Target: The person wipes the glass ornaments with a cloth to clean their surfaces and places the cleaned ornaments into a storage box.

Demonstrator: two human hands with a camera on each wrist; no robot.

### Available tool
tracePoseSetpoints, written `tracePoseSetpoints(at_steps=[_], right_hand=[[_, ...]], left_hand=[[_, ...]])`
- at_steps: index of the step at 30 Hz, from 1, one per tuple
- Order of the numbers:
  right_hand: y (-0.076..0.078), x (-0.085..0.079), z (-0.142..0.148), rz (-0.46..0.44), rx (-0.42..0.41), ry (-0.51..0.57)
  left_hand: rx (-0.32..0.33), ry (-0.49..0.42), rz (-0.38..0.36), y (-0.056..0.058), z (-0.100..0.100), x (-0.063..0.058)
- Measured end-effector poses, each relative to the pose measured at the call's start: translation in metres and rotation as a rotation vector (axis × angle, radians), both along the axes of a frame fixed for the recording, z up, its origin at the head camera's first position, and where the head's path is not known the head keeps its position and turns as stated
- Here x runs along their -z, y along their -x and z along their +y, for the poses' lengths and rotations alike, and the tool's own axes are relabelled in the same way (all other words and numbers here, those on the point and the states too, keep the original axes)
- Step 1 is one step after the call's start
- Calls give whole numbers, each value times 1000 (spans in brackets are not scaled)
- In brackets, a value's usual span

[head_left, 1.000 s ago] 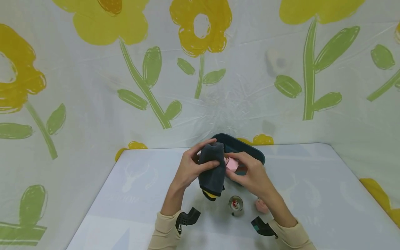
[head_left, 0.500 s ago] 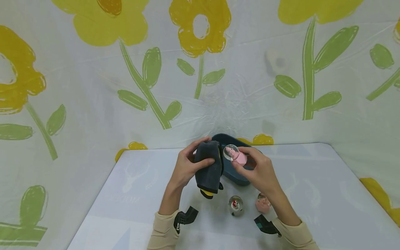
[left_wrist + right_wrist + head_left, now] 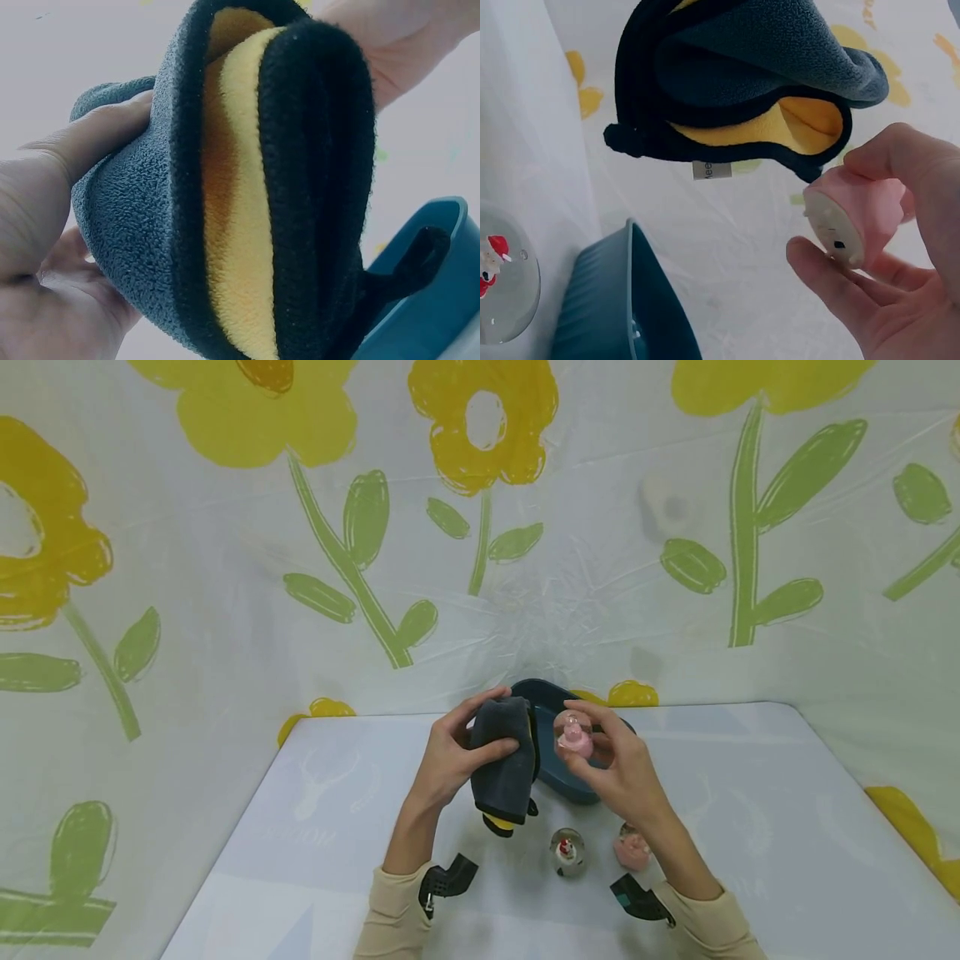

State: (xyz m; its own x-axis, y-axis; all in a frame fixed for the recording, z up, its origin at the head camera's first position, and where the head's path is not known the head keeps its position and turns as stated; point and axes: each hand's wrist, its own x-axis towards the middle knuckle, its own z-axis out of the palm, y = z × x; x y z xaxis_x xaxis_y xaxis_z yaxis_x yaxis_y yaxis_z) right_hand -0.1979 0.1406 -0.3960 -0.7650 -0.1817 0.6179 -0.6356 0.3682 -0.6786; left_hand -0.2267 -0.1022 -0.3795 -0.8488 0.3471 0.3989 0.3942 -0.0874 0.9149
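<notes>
— pink snow globe (image 3: 574, 737) has turned since half a second ago: its dome, tipped leftward then, now points up toward the head camera, and it sits slightly further right.

— how does it lie against the folded cloth (image 3: 502, 760)?

— just to the cloth's right, side by side, with a narrow gap in the head view. that gap is the relation that counts, i'd judge. the cloth's long axis runs away from the person, leaning only a little.

— and which hand is nearer which?

— right hand (image 3: 621, 764) has the globe, its grip clamped on it between thumb and fingertips. left hand (image 3: 450, 760) has its grip clamped on the cloth, thumb across the near face.

— what's the cloth made of?

— fuzzy pile by the look of it, slate blue outside, yellow inside, with black edging and a stubby black loop (image 3: 420, 262).

— the globe?

— clear round dome over a pink figure; pink faceted base, pale flat underside facing the right wrist camera.

— anything around them?

— dark blue tub (image 3: 572, 787) beyond the hands, rounded corners, lightly ribbed wall. nearer on the worktop (image 3: 750, 793) stand a clear globe (image 3: 567, 853) with a red-and-white figure and, partly behind the right forearm, a peach-pink globe (image 3: 632, 850).
</notes>
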Motion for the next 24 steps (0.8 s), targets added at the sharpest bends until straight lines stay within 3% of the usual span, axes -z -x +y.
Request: tracePoseSetpoints(at_steps=[10, 19, 24], right_hand=[[2, 2, 2, 29, 118, -55], [-1, -2, 0, -99, 48, 76], [-1, -3, 1, -143, 60, 98]], left_hand=[[-4, 4, 0, 1, -1, 1], [-17, 21, 6, 2, -2, 1], [-21, 22, 7, 2, -2, 1]])
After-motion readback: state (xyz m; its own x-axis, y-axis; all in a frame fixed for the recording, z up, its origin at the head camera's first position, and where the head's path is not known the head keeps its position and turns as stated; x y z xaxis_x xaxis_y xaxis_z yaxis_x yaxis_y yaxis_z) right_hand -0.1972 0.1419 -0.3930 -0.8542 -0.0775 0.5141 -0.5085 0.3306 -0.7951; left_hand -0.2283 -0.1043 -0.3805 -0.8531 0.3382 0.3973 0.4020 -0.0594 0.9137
